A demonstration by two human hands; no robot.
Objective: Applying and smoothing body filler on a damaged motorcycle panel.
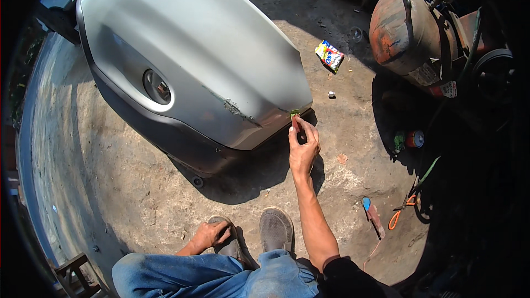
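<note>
head view, clock read from its centre: a silver bumper (193,38) fills the area from nine to one o'clock, with a scuffed patch (234,107) at ten. the right hand (305,152), at four, pinches a small reddish piece (296,124) between thumb and fingers; a green bit (295,113) at its tip appears to touch the bumper's near corner, at two. the left hand (211,235), at seven, lies fingers curled against a shoe (224,245); cannot tell whether it holds anything. judgement: the step in hand is close work on that corner; the next move calls for a firm pinch and light, controlled contact along the edge.
</note>
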